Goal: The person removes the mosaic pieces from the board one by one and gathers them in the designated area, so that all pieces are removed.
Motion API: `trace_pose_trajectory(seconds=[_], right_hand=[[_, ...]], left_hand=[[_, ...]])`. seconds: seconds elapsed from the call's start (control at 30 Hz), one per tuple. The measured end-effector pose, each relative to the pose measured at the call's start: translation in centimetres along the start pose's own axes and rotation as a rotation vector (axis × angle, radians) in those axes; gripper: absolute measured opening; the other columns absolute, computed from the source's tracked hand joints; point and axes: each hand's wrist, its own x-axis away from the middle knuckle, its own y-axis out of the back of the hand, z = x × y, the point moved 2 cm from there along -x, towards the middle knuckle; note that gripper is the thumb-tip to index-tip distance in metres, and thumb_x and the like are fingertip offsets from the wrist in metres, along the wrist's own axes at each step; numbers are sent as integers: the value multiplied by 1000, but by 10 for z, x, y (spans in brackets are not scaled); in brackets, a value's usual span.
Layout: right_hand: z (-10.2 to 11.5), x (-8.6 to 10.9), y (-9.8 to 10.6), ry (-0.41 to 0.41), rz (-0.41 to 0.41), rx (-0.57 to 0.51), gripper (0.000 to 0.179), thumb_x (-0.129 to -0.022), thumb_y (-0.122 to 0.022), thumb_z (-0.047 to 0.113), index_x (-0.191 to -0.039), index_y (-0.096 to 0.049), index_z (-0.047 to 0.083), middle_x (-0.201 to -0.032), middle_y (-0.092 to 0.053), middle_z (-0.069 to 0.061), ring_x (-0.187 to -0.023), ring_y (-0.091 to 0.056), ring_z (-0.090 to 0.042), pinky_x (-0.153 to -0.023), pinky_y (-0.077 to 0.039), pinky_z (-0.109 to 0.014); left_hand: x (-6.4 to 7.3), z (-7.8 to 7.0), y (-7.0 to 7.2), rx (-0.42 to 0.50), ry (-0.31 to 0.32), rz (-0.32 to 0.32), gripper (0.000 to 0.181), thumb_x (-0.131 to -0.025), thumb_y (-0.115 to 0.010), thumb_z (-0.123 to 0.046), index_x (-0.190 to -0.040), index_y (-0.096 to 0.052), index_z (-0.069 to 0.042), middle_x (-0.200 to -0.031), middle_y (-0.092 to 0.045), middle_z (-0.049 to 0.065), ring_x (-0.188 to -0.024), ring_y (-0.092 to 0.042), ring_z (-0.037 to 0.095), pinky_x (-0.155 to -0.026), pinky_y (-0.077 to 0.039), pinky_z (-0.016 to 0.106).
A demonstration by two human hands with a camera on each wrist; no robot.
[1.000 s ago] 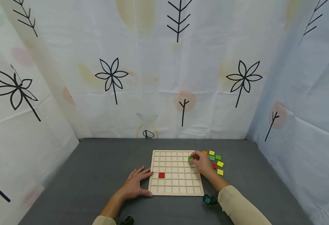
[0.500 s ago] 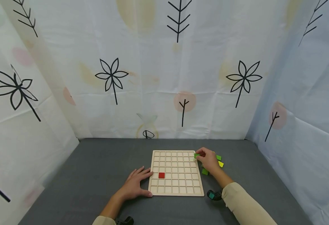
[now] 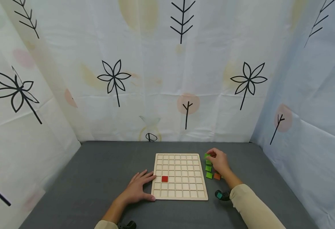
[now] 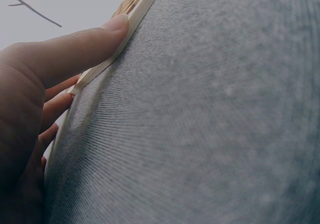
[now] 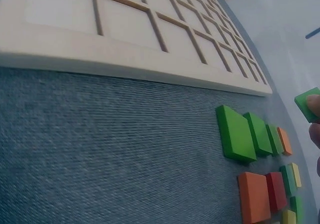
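Observation:
A wooden grid board (image 3: 179, 199) lies on the grey table, with one red tile (image 3: 164, 179) in a cell at its left. My left hand (image 3: 138, 187) rests at the board's left edge with fingers spread; in the left wrist view its thumb (image 4: 95, 42) touches the wooden rim. Just past the board's right side, my right hand (image 3: 220, 161) pinches a green tile (image 5: 305, 103) between thumb and finger. Below that hand, several green tiles (image 3: 209, 175) form a column along the board. An orange tile (image 3: 217, 176) lies beside them, and the forearm hides other tiles.
In the right wrist view, a red tile (image 5: 276, 190), a yellow tile (image 5: 296, 174) and further coloured tiles lie in rows beyond the orange one. A patterned white curtain (image 3: 167, 124) stands behind the table and at both sides.
My right hand has moved right with the green tile, from over the board's upper right cells to beside the board. Green tiles there have come into view. The left hand stays put.

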Motion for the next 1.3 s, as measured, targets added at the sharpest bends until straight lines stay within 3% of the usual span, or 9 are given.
trace_pose_trajectory(seconds=[0.7, 1.3], right_hand=[[-16, -8, 25, -79, -63, 34, 16, -90, -69, 6, -105, -67, 1, -97, -64, -15, -90, -60, -33, -71, -53, -44], [-47, -5, 42, -188, -113, 49, 17, -92, -66, 6, -106, -66, -3, -99, -63, -20, -89, -58, -36, -68, -50, -44]], left_hand=[[0, -1, 1, -5, -9, -4, 92, -67, -79, -60, -143, -52, -16, -150, -42, 6, -143, -22, 36, -112, -7, 61], [0, -2, 0, -2, -2, -8, 92, -67, -79, -60, -143, -52, -16, -150, -42, 6, -143, -22, 37, -111, -7, 61]])
